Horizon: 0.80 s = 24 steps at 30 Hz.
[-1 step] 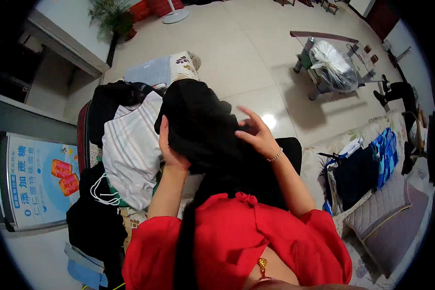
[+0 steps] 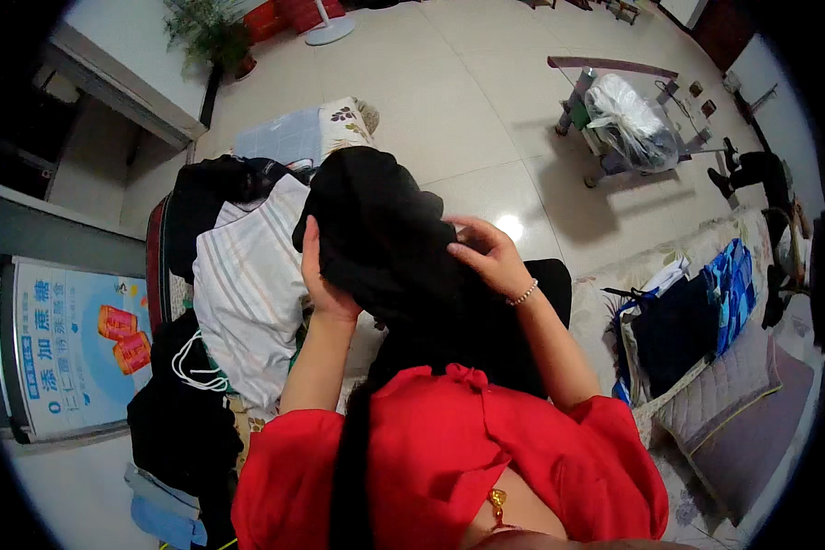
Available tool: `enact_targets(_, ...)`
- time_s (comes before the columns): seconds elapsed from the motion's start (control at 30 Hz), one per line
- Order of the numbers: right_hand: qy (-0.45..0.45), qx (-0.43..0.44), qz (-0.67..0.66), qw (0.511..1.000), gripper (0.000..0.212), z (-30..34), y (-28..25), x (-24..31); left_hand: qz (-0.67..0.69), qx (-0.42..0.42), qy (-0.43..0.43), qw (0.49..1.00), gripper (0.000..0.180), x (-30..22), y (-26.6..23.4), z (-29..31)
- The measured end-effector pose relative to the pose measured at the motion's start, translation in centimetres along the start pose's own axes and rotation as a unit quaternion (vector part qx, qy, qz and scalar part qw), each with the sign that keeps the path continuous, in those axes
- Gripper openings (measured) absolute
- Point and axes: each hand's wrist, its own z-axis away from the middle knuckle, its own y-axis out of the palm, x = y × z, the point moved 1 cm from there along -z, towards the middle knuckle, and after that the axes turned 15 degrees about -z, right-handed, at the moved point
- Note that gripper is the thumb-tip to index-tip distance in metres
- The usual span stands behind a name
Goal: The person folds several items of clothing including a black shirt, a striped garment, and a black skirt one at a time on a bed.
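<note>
A bunched black garment (image 2: 367, 229) is held up over my lap, its exact kind not clear from the folds. My left hand (image 2: 328, 286) grips its left edge, thumb up along the side and the other fingers beneath, partly out of sight. On the opposite edge, my right hand (image 2: 488, 257) pinches the cloth between thumb and fingers; a beaded bracelet circles that wrist. Just left of the garment lies a white striped cloth (image 2: 252, 284) with more dark clothes (image 2: 215, 202) heaped behind it.
Folded dark clothing (image 2: 674, 335) and a blue patterned piece (image 2: 731, 289) lie on the seat to my right, near grey cushions (image 2: 752, 422). A black clothes pile (image 2: 179, 412) is at lower left. Ahead right stands a low glass table (image 2: 605, 69) with a plastic bag (image 2: 632, 124).
The fingers of my right hand, raised and spread before, have come down onto the black garment's edge. My left hand and the garment have hardly moved.
</note>
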Motion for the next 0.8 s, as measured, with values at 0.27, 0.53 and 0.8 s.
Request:
enact_targets(0.27, -0.354, -0.32, 0.132, 0.869, 0.017, 0.2, -10.3, 8.5, -0.233, -0.12, 0.081, 0.962, 0.038, -4.4, -1.3, -4.4)
enact_targets(0.53, -0.475, -0.245, 0.297, 0.791, 0.024, 7.2, -10.1, 16.2, -0.393, -0.045, 0.149, 0.906, 0.041, -5.4, -4.1, -5.3)
enact_targets(0.8, 0.004, -0.33, 0.167, 0.929, 0.014, 24.0, -15.0, 4.8, -0.457, -0.491, -0.198, 0.714, 0.024, -1.5, -23.4, 7.2)
